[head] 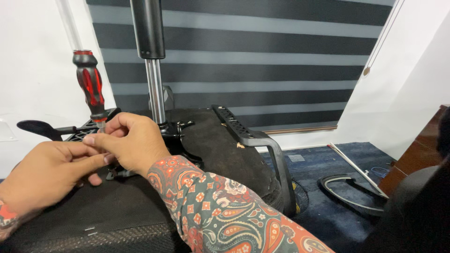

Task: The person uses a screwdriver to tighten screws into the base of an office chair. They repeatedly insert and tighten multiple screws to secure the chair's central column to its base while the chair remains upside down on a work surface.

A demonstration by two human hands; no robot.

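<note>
Pinching something small between fingertips: your left hand [47, 173] and right hand [131, 145] meet over upturned chair seat [206, 140]; fingers curled tight, pinched item too small to tell. Red-and-black screwdriver [90, 84] stands upright just behind knuckles, tip down in chair mechanism [173, 136], neither hand gripping handle. Handle looks rubbery, non-slip; take it mid-grip. Seat likely bulky, fabric soft. Beyond: chrome gas cylinder [154, 89], black armrest [253, 140], then striped blind [262, 56].
</note>
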